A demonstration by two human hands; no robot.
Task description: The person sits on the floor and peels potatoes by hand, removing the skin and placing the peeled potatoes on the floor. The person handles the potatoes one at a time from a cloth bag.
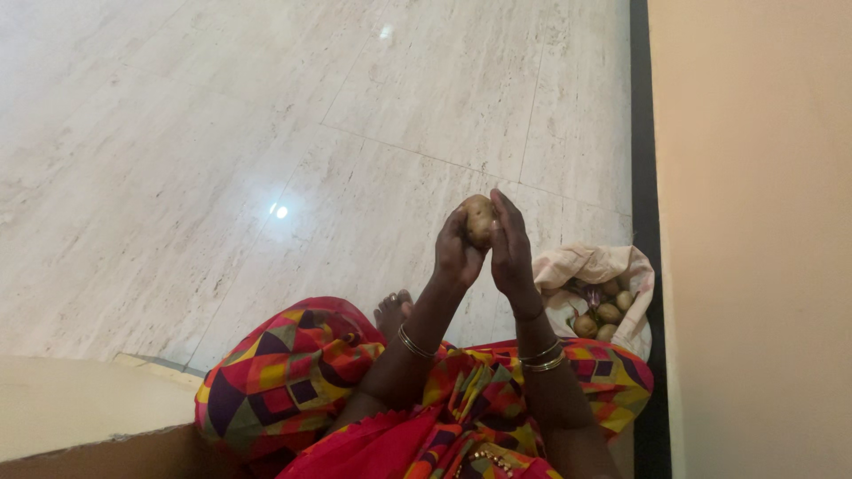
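Landmark: the potato (479, 218), raised in front of the person's knees, above the pale stone floor (177, 133).
Ledge: a cream ledge (80, 404) sits far to the lower left of the potato, beside the person's knee.
Skirt: a bright patterned skirt (284, 372) of red, yellow and purple spreads below the potato; the person seems to sit low, with bare toes (393, 310) showing just under and left of the potato.
Left hand: the left hand (456, 257) cups the potato from its left and underside, fingers curled around it, gripping it. This looks like the supporting hold that keeps it up at eye level.
Potato, look: small, oval, light brown, with a dull skin and a few darker specks; its upper end shows bare above the fingers. No cut or peeled patch can be seen from here.
Right hand: the right hand (512, 253) stands upright against the potato's right side, fingers straight and pressed flat on it, not curled shut; it seems to steady or turn it.
Bangles: thin gold bangles (543, 357) ring both wrists below the potato.
Bag: a pale cloth bag (593, 266) lies open to the lower right of the potato, beside the wall (754, 222), with more potatoes (608, 313) inside, within easy reach of the right hand.
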